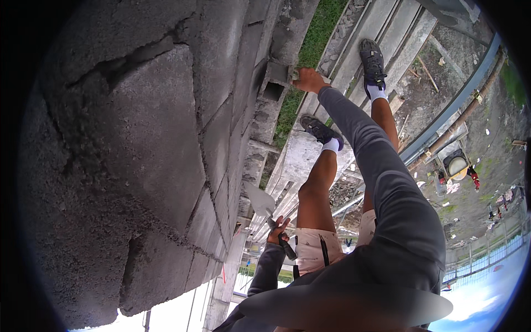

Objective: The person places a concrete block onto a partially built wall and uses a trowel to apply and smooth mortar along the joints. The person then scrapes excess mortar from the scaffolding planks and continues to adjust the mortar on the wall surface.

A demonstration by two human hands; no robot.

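Observation:
My left hand (276, 232) grips the dark handle of a trowel (257, 199), whose broad pale blade lies beside the grey block wall (160, 127). My right hand (308, 79) reaches up with curled fingers at the edge of a hollow concrete block (272, 83); what exactly they hold there is too small to make out. The wall fills the left side, with rough mortar joints and cracked-looking seams between its blocks.
My feet stand on weathered planks (395, 41). Grass (310, 52) shows between wall and planks. A curved metal rail and rusty pole (449, 138) run at the right. Far down on the ground lie a round container (457, 165), debris and scattered scraps.

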